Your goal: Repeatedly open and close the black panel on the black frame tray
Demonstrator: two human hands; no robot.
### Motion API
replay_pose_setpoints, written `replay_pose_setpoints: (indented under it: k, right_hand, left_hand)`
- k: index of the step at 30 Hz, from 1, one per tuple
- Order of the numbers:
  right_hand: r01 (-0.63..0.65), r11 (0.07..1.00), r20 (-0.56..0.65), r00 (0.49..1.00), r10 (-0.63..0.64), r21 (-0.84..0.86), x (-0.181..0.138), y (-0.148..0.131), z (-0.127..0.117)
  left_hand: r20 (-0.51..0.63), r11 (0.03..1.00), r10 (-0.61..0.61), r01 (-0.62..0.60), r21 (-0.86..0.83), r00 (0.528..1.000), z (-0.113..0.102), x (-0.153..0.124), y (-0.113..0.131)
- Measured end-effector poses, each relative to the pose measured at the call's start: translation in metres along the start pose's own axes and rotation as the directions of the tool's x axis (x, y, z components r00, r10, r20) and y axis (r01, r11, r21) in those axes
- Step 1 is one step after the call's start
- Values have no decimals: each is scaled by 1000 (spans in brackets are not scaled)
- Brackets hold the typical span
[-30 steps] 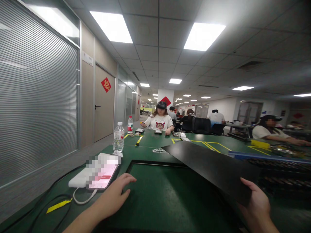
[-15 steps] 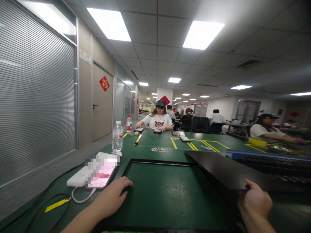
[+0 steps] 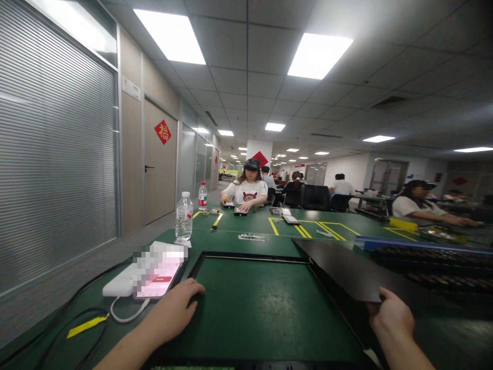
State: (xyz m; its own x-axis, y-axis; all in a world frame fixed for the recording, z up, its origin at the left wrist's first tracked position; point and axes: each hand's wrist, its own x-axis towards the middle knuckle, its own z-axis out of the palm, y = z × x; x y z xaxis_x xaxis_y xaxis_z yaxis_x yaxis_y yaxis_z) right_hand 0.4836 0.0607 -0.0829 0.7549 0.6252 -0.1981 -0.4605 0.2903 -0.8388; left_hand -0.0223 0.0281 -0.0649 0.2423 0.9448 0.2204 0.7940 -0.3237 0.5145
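Note:
A thin black rectangular frame (image 3: pixel 254 257) lies on the green table, with the tabletop showing through its middle. My left hand (image 3: pixel 177 303) is on the frame's left side, fingers closed over the bar. Part of that bar is hidden under the hand. At the right, my right hand (image 3: pixel 393 314) grips the near edge of a flat dark panel (image 3: pixel 346 272), thumb on top. The panel is tilted and reaches over the frame's right side; its far corner is close to the frame's far right corner.
Left of the frame are a phone (image 3: pixel 162 277) on a white cable, a white block (image 3: pixel 119 280) and a water bottle (image 3: pixel 184 218). Small white pieces (image 3: pixel 251 237) lie beyond the frame. A blue-edged rack (image 3: pixel 419 246) stands right. Another person (image 3: pixel 249 192) works across the table.
My right hand and the panel have shifted slightly left in view, along with the whole scene. The left hand keeps its place on the frame. The person opposite has moved their hands.

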Motion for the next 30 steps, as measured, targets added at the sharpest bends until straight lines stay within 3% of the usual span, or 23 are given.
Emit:
replay_pose_setpoints:
  k: [2, 4, 16, 30]
  right_hand:
    - [72, 997, -201, 978, -62, 40, -7, 0, 7]
    - [48, 997, -242, 970, -33, 56, -13, -1, 10]
    - [-53, 998, -136, 989, 55, 18, -12, 3, 8]
    - [-191, 975, -171, 963, 208, 113, -22, -4, 14]
  left_hand:
    - [-4, 1000, 8, -8, 6, 1000, 0, -1, 0]
    - [-3, 1000, 16, -16, 10, 1000, 0, -2, 0]
    - [26, 1000, 21, -21, -21, 999, -1, -3, 5]
    - [32, 999, 35, -34, -23, 999, -1, -4, 8]
